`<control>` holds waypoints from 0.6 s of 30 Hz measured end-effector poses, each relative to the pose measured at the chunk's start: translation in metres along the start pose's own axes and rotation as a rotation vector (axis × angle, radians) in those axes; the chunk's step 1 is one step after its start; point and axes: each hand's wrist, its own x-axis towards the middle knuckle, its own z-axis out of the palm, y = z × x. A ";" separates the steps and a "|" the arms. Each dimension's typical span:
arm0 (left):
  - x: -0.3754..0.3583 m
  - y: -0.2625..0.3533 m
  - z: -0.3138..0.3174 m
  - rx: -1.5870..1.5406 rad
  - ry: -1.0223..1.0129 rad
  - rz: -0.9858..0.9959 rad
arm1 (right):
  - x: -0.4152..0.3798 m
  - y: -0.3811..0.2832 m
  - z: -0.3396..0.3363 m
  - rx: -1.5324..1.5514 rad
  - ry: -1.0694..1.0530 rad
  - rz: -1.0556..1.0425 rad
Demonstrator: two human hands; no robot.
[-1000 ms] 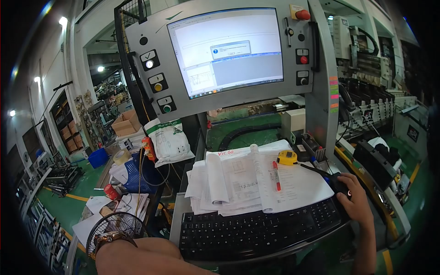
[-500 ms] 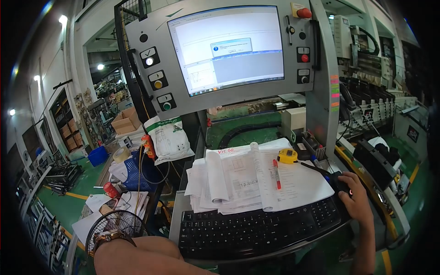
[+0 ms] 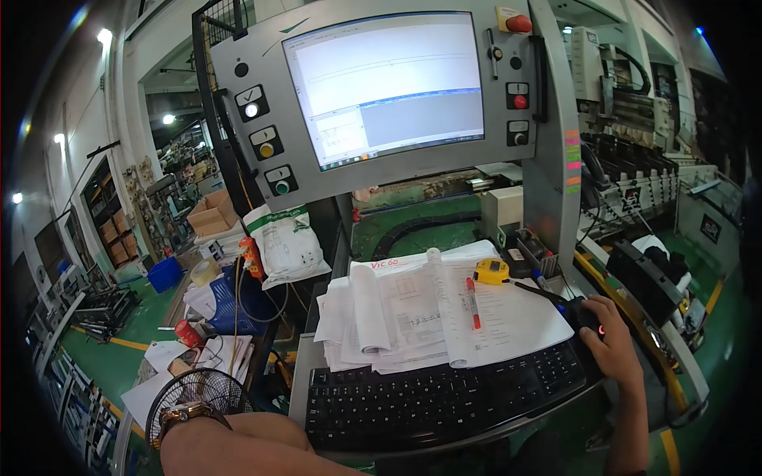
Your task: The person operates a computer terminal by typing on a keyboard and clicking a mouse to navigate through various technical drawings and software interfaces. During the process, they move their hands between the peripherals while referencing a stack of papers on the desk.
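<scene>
My right hand [image 3: 613,341] rests over a black computer mouse [image 3: 586,316] to the right of the keyboard, its fingers curved round it; a small red light shows on the mouse. At the lower left my left forearm [image 3: 238,452] lies bent, with a wristwatch [image 3: 187,412] at the wrist; the fingers of that hand are hidden. The black keyboard [image 3: 429,404] sits in front of me, partly covered by printed sheets [image 3: 405,317]. On the sheets lie a red marker pen [image 3: 473,303] and a yellow tape measure [image 3: 492,271]. Above them, a monitor [image 3: 389,87] shows a drawing window.
The control panel [image 3: 254,174] carries lit buttons and a red emergency stop [image 3: 519,24]. A white plastic bag [image 3: 286,246] hangs under its left side. A black wire fan guard [image 3: 202,389] stands by my left wrist. Machinery [image 3: 635,170] is at the right, and a cardboard box [image 3: 213,213] at the left.
A dialog box in the middle of the monitor has disappeared, leaving the drawing window. The whole view has shifted slightly; my right hand stays on the mouse.
</scene>
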 end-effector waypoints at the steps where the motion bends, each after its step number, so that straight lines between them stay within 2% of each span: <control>1: 0.000 0.000 0.000 0.004 0.004 0.004 | 0.000 0.002 0.000 -0.008 0.004 -0.001; 18: 0.002 -0.001 0.000 0.088 -0.037 -0.022 | 0.001 0.003 0.001 -0.013 -0.005 0.080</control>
